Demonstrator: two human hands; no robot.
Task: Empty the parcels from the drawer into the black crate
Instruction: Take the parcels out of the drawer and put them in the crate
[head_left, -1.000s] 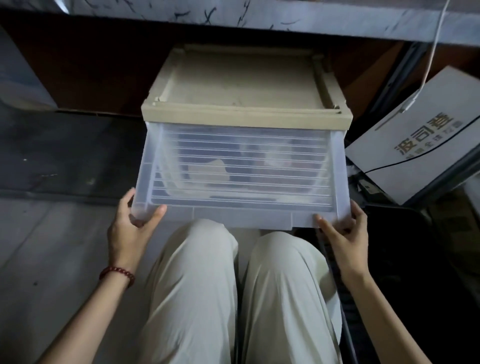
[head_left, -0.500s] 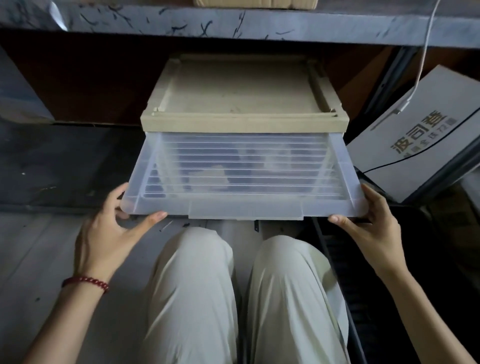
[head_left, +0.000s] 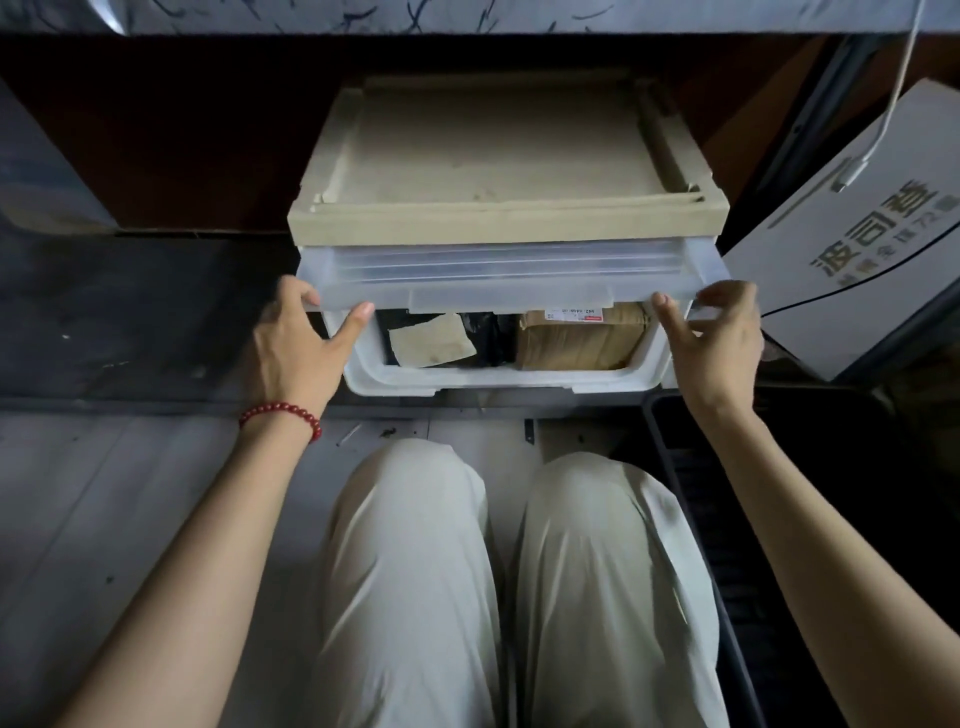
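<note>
Where a marbled tabletop (head_left: 467, 15) runs across the top of the head view, a storage unit with a dusty beige lid (head_left: 498, 156) sits beneath it on the dark floor. To the right, a white box (head_left: 857, 249) printed with grey characters leans at an angle, and a white cable (head_left: 893, 98) hangs down onto it. The black crate (head_left: 655, 431) stands on the floor just beside the person's right knee, near the drawer's right corner. Knees in pale trousers (head_left: 415, 571) fill the lower middle.

The left hand (head_left: 298, 353), with a red bead bracelet (head_left: 283, 413) at the wrist, grasps the left end of the clear front flap (head_left: 498, 275), fingers over its top edge and thumb beneath. The right hand (head_left: 719, 348) pinches the flap's right end the same way. Held up nearly level, the flap hides the back of the opening.

Inside the translucent drawer (head_left: 498, 376), two parcels lie side by side: a black parcel (head_left: 485, 332) on the left with a beige label (head_left: 428, 345), and a brown parcel (head_left: 576, 340) on the right, wrapped in tape and bearing a white sticker (head_left: 573, 314).
</note>
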